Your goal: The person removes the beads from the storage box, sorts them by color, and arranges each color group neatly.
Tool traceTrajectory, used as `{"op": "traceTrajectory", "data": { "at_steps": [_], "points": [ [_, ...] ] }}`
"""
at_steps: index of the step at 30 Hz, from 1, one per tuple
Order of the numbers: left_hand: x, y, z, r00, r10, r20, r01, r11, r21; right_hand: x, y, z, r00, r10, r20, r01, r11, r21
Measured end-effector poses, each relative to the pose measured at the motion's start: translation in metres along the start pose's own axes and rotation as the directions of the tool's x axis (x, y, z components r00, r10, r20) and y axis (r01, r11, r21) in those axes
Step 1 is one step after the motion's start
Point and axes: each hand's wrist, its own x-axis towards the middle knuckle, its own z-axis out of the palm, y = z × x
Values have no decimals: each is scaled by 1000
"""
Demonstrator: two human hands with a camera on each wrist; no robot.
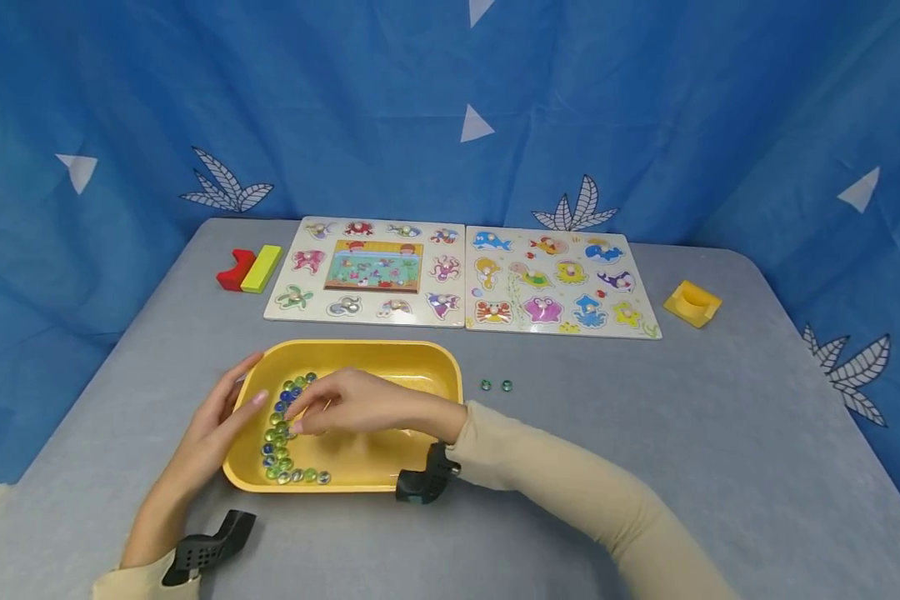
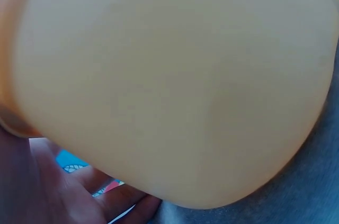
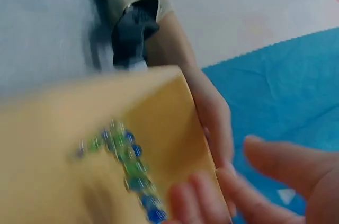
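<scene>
In the head view a yellow plastic tray [image 1: 390, 352] stands at the table's left front. Many glass marbles [image 1: 280, 419], green, blue and clear, are gathered along its left side and front left corner. My left hand [image 1: 213, 421] grips the tray's left wall, thumb over the rim and fingers outside. The tray's blurred outside [image 2: 175, 86] fills most of the left wrist view. Over the marbles, inside the tray, is my right hand [image 1: 352, 402], fingers bent downward. The right wrist view shows its fingertips apart, with no marble seen between them.
Two green marbles [image 1: 497, 385] lie on the table right of the tray. Behind are two sea-animal peg puzzle boards [image 1: 450, 312]. A red block [image 1: 234, 272] and a yellow-green block [image 1: 262, 268] lie back left, a yellow block [image 1: 692, 304] back right.
</scene>
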Motion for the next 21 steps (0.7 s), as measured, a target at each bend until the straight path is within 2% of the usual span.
{"op": "traceTrajectory", "data": {
  "at_steps": [3, 6, 12, 21],
  "points": [
    [0, 0, 0, 1000, -7, 7, 7, 1000, -18, 13, 2, 12, 990, 115, 85, -113, 993, -30],
    [0, -1, -1, 1000, -13, 2, 13, 1000, -14, 20, 4, 19, 971, 204, 125, -198, 978, -60],
    [1, 0, -1, 1000, -11, -5, 11, 1000, 8, 23, 6, 31, 963, 221, 155, -209, 974, -92],
    [0, -1, 1, 1000, 4, -6, -4, 1000, -11, 22, 7, 37, 962, 235, 137, -225, 971, -83]
  ]
}}
